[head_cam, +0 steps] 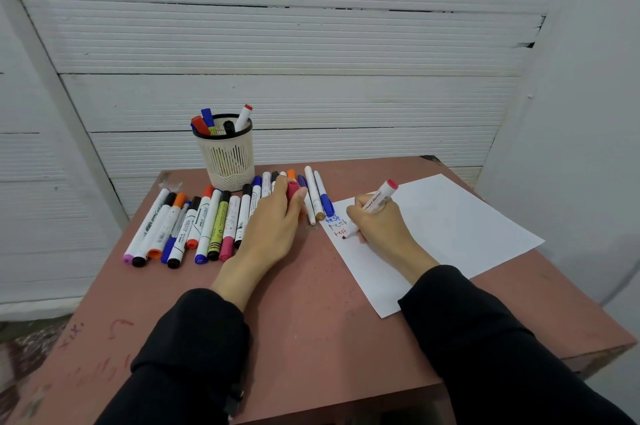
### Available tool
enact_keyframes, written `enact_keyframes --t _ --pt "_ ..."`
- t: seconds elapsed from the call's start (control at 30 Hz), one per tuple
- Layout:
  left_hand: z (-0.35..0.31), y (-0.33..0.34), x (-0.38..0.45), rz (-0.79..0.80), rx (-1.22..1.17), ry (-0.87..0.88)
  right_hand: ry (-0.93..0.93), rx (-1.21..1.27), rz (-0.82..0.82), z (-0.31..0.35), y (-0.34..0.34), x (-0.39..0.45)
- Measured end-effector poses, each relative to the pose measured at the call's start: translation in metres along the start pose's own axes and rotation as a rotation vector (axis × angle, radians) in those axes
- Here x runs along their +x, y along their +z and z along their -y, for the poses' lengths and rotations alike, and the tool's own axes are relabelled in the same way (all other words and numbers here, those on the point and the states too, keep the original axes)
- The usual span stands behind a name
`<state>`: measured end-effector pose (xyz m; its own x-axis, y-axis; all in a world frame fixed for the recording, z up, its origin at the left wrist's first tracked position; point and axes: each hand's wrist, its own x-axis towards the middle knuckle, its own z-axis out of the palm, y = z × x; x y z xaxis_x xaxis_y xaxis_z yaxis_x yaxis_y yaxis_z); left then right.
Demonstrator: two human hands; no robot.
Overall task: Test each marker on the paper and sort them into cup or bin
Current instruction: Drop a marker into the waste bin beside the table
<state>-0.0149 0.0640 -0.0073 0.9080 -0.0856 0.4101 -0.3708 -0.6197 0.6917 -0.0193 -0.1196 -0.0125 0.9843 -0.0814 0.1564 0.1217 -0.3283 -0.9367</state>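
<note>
Marker in use: a white whiteboard marker (375,202) with a red end, tilted, its dark tip down on the paper beside the red word.
Right hand: the right hand (377,222) is curled round that marker in a writing grip, its heel resting on the paper.
Paper: a white sheet (450,234) lies askew on the right half of the tabletop; near its left corner stand three small handwritten words reading "test", blue on top, grey below it, red lowest.
Cap: a red cap (292,190) is pinched in the fingertips of the left hand.
Left hand: the left hand (273,223) lies palm down over the right end of the marker row, fingers bent round the cap.
Marker row: many capped markers (194,227) lie side by side along the left and middle of the tabletop, caps in pink, black, orange, blue and green; three slim pens (317,197) lie just left of the paper's corner.
Cup: a cream mesh cup (227,158) with a black rim stands near the far edge, behind the row, holding several markers upright.
Tabletop: a reddish-brown tabletop (311,303) with faint scribbles near its near-left corner.
Sleeves: both forearms wear black sleeves (485,338).
</note>
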Motion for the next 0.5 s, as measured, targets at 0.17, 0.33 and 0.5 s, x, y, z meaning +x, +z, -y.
enact_keyframes --t 0.17,0.33,0.5 --pt "0.0001 -0.0002 0.0003 0.006 0.0 0.006 0.011 0.013 -0.03 0.0021 -0.0001 -0.0004" --pt "0.0011 0.0003 0.0003 0.005 0.0 0.007 0.02 0.03 -0.037 0.0039 0.0002 -0.0012" --pt "0.0013 0.0005 0.0005 0.01 0.016 0.0 0.004 0.021 -0.047 0.0043 -0.0006 -0.0018"
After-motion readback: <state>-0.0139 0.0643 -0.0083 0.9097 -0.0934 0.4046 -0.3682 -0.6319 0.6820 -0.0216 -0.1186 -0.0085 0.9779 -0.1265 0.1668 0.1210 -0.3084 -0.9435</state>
